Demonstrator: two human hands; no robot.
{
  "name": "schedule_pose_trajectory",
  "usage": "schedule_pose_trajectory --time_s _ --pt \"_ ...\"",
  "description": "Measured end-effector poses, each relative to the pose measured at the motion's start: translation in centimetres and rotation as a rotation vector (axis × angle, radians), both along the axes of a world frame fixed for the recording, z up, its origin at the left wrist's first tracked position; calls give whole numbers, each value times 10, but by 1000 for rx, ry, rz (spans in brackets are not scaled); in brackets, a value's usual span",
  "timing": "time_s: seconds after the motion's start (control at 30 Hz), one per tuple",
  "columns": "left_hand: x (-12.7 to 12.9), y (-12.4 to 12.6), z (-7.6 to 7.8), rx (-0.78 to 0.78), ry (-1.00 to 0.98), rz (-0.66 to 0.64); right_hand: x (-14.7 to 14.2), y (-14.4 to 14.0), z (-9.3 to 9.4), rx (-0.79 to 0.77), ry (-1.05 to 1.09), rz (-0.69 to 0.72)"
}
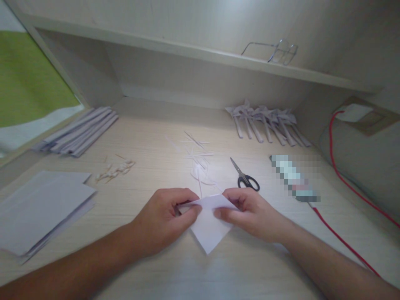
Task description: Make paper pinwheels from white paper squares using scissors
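Note:
Between my two hands is a white sheet of paper [210, 233], partly folded, with one corner pointing toward me. My left hand [170, 218] pinches its left side, thumb on top and fingers behind. On the right side, my right hand [250, 214] grips it the same way. The far edge of the paper is bent up between the thumbs. Just beyond it lie several thin paper strips [200, 155]. A pair of scissors [245, 177] with black handles rests past my right hand, blades pointing away.
Stacked paper sheets [43, 208], rolled paper sticks [81, 131] and a small pile of cotton-tipped sticks [115, 170] lie on the left. Paper pinwheels on sticks [265, 121] lie back right. A blurred-out phone [293, 177] has a red cable [343, 243]. Glasses [283, 52] sit on the shelf.

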State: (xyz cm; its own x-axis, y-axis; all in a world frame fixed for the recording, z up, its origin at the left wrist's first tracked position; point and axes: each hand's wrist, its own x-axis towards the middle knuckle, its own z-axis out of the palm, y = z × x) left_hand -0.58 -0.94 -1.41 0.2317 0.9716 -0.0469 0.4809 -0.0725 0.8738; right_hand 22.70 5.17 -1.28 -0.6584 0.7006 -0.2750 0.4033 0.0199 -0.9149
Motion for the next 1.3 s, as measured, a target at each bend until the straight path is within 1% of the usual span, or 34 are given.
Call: schedule_pose_trajectory --time_s 0.13,0.27,0.4,0.5,0.57,0.63,0.73,0.83,0.9,1.03,1.1,1.2,1.3 --pt "-1 0 -2 -10 59 32 0 -1 0 -23 23 -16" --pt "0 1 -2 -1 87 91 -1 -4 0 -40 53 -7" --pt "1 1 -3 -21 8 161 -3 -11 3 -20 45 16" --pt "0 3 -5 -40 -55 214 -4 -12 11 -3 18 75" --pt "-1 4 -6 -70 -90 235 -1 -10 20 45 -11 129" --pt "-1 5 -6 -103 -130 236 5 -7 28 140 -42 164" --pt "-1 6 -5 -144 -194 202 18 -1 37 283 -53 187" --pt "-1 7 -3 -204 -282 148 29 -1 43 482 -43 178" --pt "-2 9 -4 -252 -336 127 30 -5 46 655 -68 217" --pt "-9 13 -4 -337 -421 106 19 -17 45 1074 -169 345" --pt "-12 15 -3 -369 -470 95 12 -22 41 1211 -163 394" --pt "-12 15 0 -369 -486 72 6 -27 35 1296 -104 448" --pt "-8 10 -1 -325 -414 60 4 -31 37 1260 -67 495"
